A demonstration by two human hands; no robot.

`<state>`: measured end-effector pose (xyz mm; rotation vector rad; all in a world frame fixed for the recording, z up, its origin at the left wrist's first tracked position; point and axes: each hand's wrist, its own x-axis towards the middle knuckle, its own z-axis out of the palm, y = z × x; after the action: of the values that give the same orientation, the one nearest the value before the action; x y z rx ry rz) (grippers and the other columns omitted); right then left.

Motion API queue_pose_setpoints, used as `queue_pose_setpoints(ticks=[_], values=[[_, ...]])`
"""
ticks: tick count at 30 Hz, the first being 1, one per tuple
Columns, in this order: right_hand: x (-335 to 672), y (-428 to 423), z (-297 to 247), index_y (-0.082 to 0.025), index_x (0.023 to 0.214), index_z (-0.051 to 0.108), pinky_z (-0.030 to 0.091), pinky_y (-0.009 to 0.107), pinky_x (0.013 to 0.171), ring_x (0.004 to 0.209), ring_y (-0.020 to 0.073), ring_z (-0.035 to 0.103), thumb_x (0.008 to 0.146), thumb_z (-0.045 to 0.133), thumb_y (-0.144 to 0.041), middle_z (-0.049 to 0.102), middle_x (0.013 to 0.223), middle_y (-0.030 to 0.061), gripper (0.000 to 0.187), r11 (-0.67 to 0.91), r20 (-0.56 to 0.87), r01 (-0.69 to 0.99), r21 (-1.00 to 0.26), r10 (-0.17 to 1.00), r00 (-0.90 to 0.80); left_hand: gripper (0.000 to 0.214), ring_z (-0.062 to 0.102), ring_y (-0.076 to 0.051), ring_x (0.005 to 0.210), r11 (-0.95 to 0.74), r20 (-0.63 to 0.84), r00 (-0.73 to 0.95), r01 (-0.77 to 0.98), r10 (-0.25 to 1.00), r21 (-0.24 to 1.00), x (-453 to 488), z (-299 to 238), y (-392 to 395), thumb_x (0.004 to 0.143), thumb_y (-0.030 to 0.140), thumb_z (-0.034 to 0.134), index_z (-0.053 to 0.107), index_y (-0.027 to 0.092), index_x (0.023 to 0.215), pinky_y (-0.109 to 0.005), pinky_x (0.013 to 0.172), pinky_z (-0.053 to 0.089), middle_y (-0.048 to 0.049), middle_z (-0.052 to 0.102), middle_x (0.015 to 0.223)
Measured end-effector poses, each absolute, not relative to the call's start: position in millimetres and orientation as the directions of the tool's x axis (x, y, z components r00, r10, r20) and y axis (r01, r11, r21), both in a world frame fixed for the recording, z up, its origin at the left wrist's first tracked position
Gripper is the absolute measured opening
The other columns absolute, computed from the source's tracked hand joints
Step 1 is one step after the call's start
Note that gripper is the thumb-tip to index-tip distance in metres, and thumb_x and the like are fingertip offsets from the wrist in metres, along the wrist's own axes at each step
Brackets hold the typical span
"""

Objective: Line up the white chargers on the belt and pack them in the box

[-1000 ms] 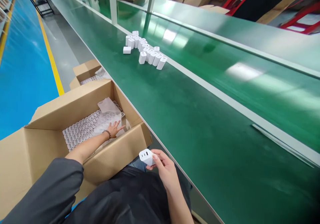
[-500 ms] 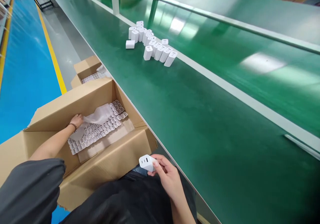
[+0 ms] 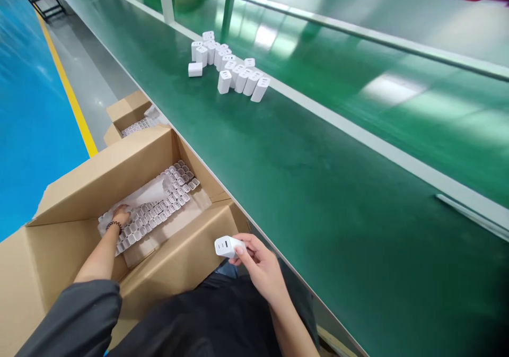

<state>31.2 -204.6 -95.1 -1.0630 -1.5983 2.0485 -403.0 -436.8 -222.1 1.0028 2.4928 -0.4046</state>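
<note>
Factory hall, long green bench (image 3: 318, 176). Just right of the cardboard box (image 3: 186, 256), white USB charger (image 3: 226, 246) pinched by fingers of the right hand (image 3: 260, 264). Inside the box, left hand (image 3: 120, 215) on foam sheet (image 3: 147, 193) over packed chargers (image 3: 175, 187), grip unclear. Likely light, rigid, smooth; best gripped on flat sides.

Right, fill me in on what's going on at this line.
A person sits beside a green conveyor belt. Their right hand holds one white charger above the lap, by the corner of an open cardboard box. Their left hand reaches into that box and rests on a thin white sheet lying over part of the packed rows of chargers. Further up the belt stands a loose cluster of chargers, and a second box sits behind the first.
</note>
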Motion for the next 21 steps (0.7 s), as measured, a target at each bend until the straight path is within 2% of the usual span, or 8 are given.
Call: queue_pose_setpoints(ticks=[5,7,9,12,15,18,20,21], values=[[20,-212,-100,-0.018,0.097,0.060,0.055,0.030,0.058,0.062,0.0176,0.068,0.083,0.065,-0.061,0.072,0.079,0.0060,0.045,-0.309,-0.306,0.123,-0.943,0.661,-0.685,0.028,0.064,-0.023,0.109,0.730,-0.314,-0.729,0.669,0.608,-0.140,-409,-214,-448,0.092,0.030,0.064,0.063,0.013,0.115,-0.045,0.095,0.054,-0.0102,0.065,0.121],[15,-210,-100,-0.019,0.101,0.059,0.055,0.031,0.061,0.068,0.0192,0.070,0.085,0.064,-0.056,0.073,0.084,0.0068,0.041,-0.279,-0.271,0.109,-0.954,0.648,-0.712,0.023,0.068,-0.024,0.108,0.730,-0.227,-0.733,0.674,0.642,-0.111,-409,-217,-448,0.083,0.017,0.064,0.069,0.017,0.105,-0.041,0.097,0.054,-0.0080,0.070,0.114],[11,-208,-98,-0.020,0.108,0.057,0.056,0.033,0.070,0.081,0.0215,0.072,0.086,0.066,-0.049,0.074,0.095,0.0081,0.037,-0.221,-0.226,0.107,-0.969,0.634,-0.740,0.023,0.070,-0.026,0.107,0.724,-0.145,-0.726,0.686,0.672,-0.077,-409,-220,-446,0.076,0.015,0.059,0.072,0.022,0.095,-0.039,0.097,0.055,-0.0070,0.074,0.107],[8,-205,-94,-0.022,0.115,0.054,0.056,0.034,0.080,0.095,0.0227,0.071,0.086,0.067,-0.040,0.073,0.107,0.0079,0.036,-0.137,-0.182,0.123,-0.983,0.630,-0.755,0.026,0.068,-0.029,0.110,0.710,-0.040,-0.711,0.703,0.702,-0.043,-406,-218,-442,0.073,0.019,0.052,0.072,0.022,0.090,-0.042,0.101,0.053,-0.0110,0.073,0.110],[2,-200,-88,-0.022,0.113,0.054,0.056,0.033,0.077,0.090,0.0206,0.071,0.087,0.064,-0.035,0.072,0.102,0.0065,0.030,-0.058,-0.157,0.156,-0.986,0.640,-0.752,0.031,0.063,-0.029,0.118,0.681,0.005,-0.681,0.732,0.732,-0.019,-400,-206,-435,0.078,0.025,0.046,0.071,0.021,0.095,-0.043,0.107,0.048,-0.0108,0.071,0.116],[-21,-187,-75,-0.020,0.111,0.057,0.057,0.030,0.073,0.087,0.0184,0.068,0.088,0.062,-0.033,0.066,0.102,0.0073,0.027,0.214,-0.082,0.268,-0.939,0.619,-0.781,0.035,0.057,-0.027,0.126,0.640,-0.026,-0.639,0.769,0.769,0.013,-389,-195,-426,0.081,0.025,0.044,0.069,0.018,0.105,-0.043,0.112,0.043,-0.0115,0.067,0.123],[-52,-174,-67,-0.019,0.114,0.058,0.057,0.028,0.077,0.091,0.0165,0.066,0.089,0.063,-0.031,0.061,0.110,0.0090,0.028,0.500,-0.102,0.415,-0.760,0.539,-0.836,0.039,0.054,-0.026,0.128,0.610,-0.073,-0.606,0.791,0.792,0.044,-379,-186,-421,0.083,0.025,0.045,0.068,0.015,0.113,-0.040,0.113,0.041,-0.0129,0.063,0.129],[-73,-167,-65,-0.018,0.116,0.058,0.056,0.029,0.083,0.096,0.0169,0.065,0.089,0.064,-0.028,0.060,0.116,0.0103,0.029,0.546,-0.134,0.442,-0.712,0.512,-0.849,0.041,0.051,-0.026,0.131,0.600,-0.092,-0.595,0.797,0.799,0.060,-374,-181,-421,0.085,0.025,0.045,0.066,0.015,0.118,-0.040,0.115,0.039,-0.0133,0.060,0.134]])
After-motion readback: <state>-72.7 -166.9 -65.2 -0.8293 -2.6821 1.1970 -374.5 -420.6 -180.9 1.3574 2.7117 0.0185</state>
